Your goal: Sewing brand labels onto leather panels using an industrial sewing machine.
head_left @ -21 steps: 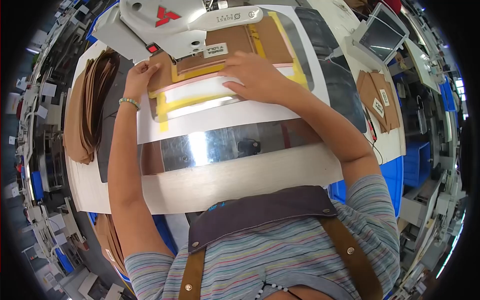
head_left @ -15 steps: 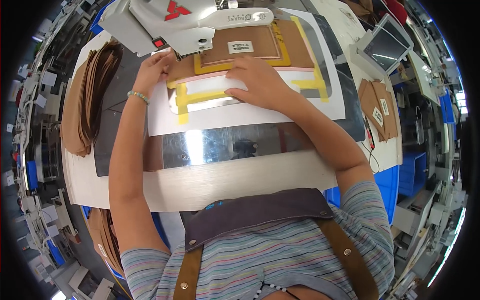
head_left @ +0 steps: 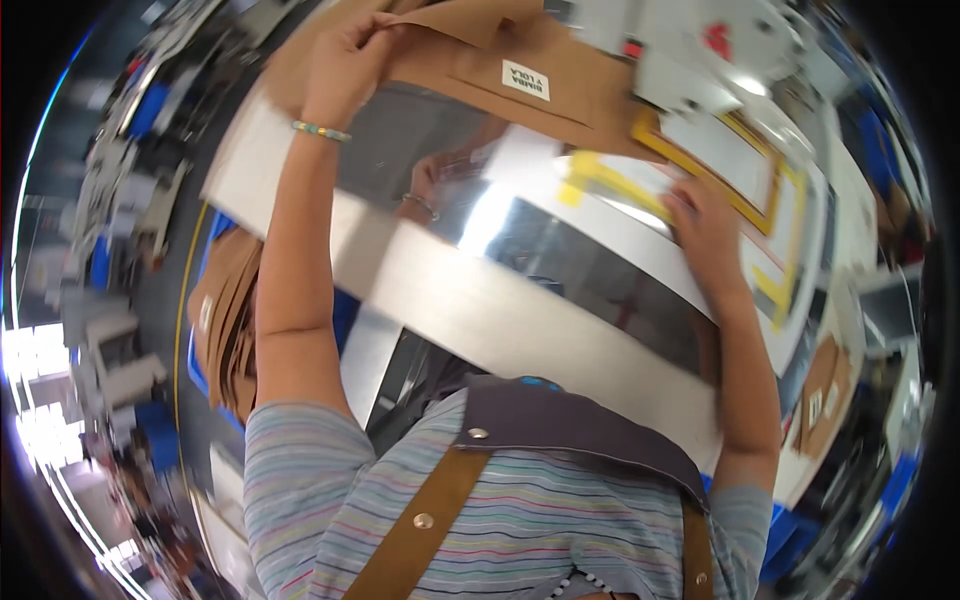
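My left hand is closed in a pinch on the edge of a brown fabric panel. The panel stretches from my left fingers to the sewing machine head, and a small white label lies on it. Part of its edge is folded over near my hand. My right hand is at the sewing template, which is clear and white with yellow tape. Its fingers are bent around the template's inner edge, beside the yellow frame; motion blurs them somewhat.
A shiny metal plate covers the table's front, and a pale table edge runs before me. Brown panels hang over a blue bin at lower left. Small labelled brown pieces lie at the right, below a screen.
The view has turned. My left hand has drawn the brown panel leftward out of the template, and the yellow frame now shows white inside. My right hand has stayed at the template.
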Demonstrator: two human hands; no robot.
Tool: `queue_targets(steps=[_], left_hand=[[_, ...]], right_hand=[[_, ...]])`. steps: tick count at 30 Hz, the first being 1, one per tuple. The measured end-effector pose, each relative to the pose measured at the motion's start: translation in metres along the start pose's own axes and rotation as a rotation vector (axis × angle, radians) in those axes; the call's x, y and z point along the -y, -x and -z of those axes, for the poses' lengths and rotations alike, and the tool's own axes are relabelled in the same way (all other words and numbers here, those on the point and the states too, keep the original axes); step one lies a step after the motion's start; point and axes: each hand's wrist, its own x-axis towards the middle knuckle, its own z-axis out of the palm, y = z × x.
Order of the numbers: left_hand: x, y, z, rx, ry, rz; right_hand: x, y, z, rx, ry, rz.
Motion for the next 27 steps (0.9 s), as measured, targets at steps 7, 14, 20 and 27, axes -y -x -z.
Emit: queue_targets(steps=[7, 14, 20, 27], left_hand=[[0.029, 0.151, 0.299, -0.567, -0.122, 0.347], [0.107, 0.379, 0.403, -0.998, -0.160, 0.701], [0.134, 0.506, 0.462, -0.660, -1.122, 0.897], [0.116, 0.374, 0.414, -1.079, -1.647, 0.234]], right_hand=[[0.018, -0.015, 0.017, 0.151, -0.213, -0.143], [-0.001, -0.030, 0.039, 0.240, -0.295, -0.355], [-0.069, -0.025, 0.054, 0.191, -0.412, -0.435], [-0.117, -0.053, 0.088, 0.027, -0.125, -0.311]])
